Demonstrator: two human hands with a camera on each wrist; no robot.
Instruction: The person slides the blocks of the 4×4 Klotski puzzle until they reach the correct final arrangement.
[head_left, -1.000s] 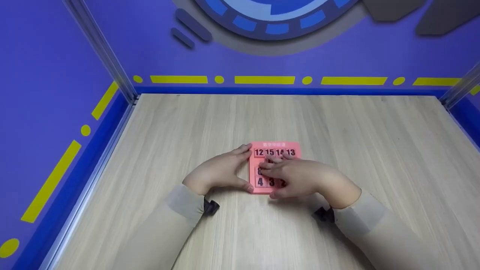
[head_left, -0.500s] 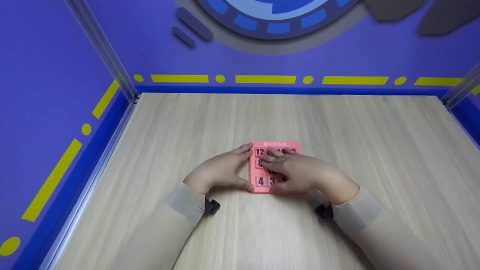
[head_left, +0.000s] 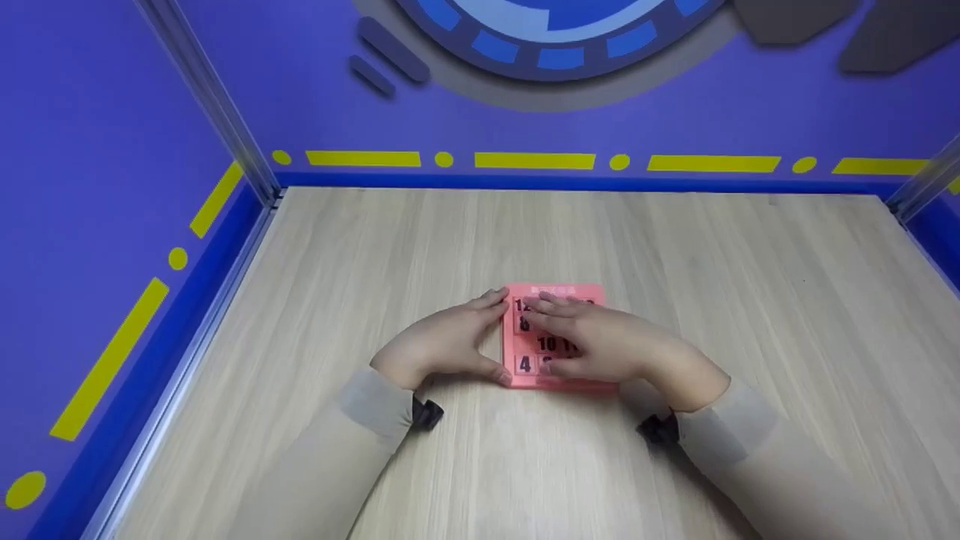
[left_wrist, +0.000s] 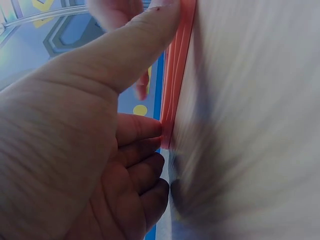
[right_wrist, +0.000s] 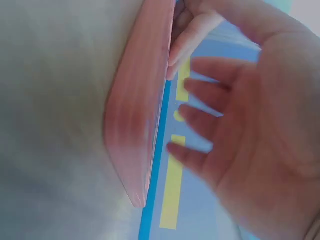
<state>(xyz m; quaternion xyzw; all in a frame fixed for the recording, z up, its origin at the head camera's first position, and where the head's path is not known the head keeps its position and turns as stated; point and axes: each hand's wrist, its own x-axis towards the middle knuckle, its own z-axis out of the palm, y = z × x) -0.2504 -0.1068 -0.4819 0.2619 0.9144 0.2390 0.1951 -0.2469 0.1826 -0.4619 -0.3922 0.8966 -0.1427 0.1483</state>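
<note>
A pink sliding number puzzle (head_left: 525, 345) lies flat on the table, with black-numbered tiles. My left hand (head_left: 450, 337) holds its left side, thumb at the near corner and fingertips at the far corner. In the left wrist view, the thumb and a fingertip meet the puzzle's side edge (left_wrist: 176, 70). Over the tiles, my right hand (head_left: 600, 341) reaches from the right with extended fingers, hiding much of the upper rows. Tiles 8, 10 and 4 show, and the third row has a gap at its left. The right wrist view shows spread fingers beside the puzzle (right_wrist: 137, 105).
The wooden table (head_left: 480, 240) stretches around the puzzle. A blue back wall (head_left: 525, 127) with yellow markings closes off the far side, and another blue wall (head_left: 90, 225) stands at the left. Black wrist straps (head_left: 427, 414) show below both sleeves.
Tile 8 has moved up from the third row into the second. My right hand's fingertips have shifted toward the top row, uncovering tile 10. The left hand has stayed at the puzzle's side.
</note>
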